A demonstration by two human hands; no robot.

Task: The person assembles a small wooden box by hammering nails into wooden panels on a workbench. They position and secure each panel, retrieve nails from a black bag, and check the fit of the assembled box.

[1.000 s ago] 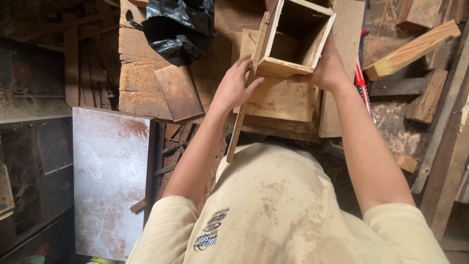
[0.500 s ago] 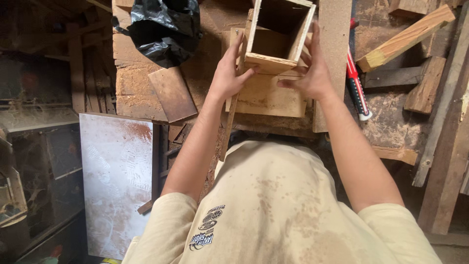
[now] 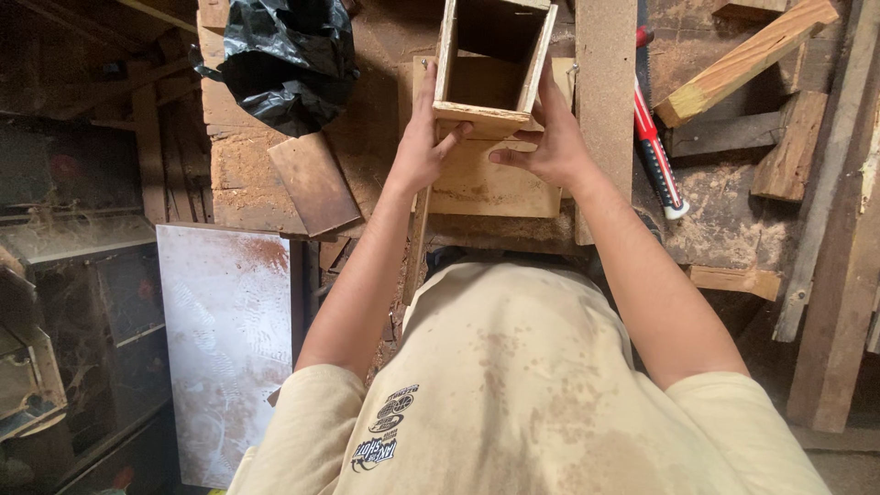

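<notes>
the wooden box [image 3: 495, 69] sits at the top middle of the view, open side facing up toward the camera, its far end cut off by the top edge. it rests on a flat plywood board [image 3: 490, 183] that lies on the dusty workbench [image 3: 385, 92]. the inside of the box is in shadow and its bottom is hard to make out.

the left hand [image 3: 423, 147] grips the box's left wall, fingers running up along the outside and the thumb hooked under the near edge. the right hand [image 3: 548, 137] clasps the right wall the same way, fingers laid flat on the outside, thumb pointing inward below the near edge. both hands are closed around the box from opposite sides; the fingertips on the far sides are partly hidden by the walls.

just right of the box stands a long chipboard plank [image 3: 605, 110], touching or nearly touching the right hand; which one cannot be told. beyond it lies a red-handled tool [image 3: 655, 151], its upper end cut off behind the plank. further right are loose wood offcuts [image 3: 747, 60]. to the left of the box a crumpled black plastic bag [image 3: 284, 60] sits on the bench, with a small brown board [image 3: 313, 183] near it. lower left, a dusty white panel [image 3: 225, 348] lies flat. the person's beige shirt [image 3: 513, 385] fills the bottom and hides whatever is below the bench edge.
</notes>
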